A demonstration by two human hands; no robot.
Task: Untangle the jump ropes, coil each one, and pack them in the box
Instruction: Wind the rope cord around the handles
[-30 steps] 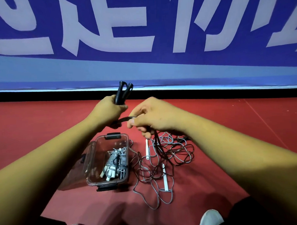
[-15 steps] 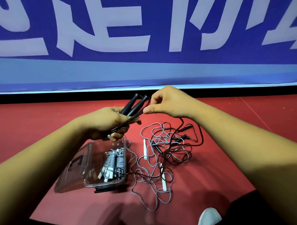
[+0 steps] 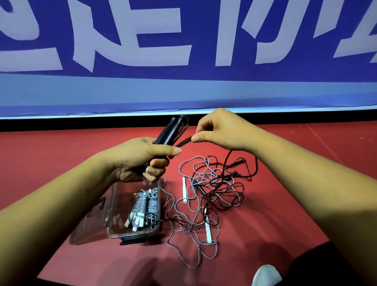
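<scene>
Red floor [image 3: 43,153] beneath; left hand [image 3: 136,160] grips the handles [image 3: 168,133], while right hand [image 3: 221,128], pinching the cord [image 3: 183,142], has drawn clear of their tips (another wrap beginning, likely).

Both forearms [image 3: 303,181] are bare; black clothing [image 3: 314,267] covers the legs, and the shoes [image 3: 265,276] are white.

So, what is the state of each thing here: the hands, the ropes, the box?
Left hand: grips two black handles.
Right hand: pinches the black cord near those handles.
Box: open, lid lying beside it.
Coiled grey ropes: packed inside the box.
Floor ropes: grey and black, tangled together.
</scene>
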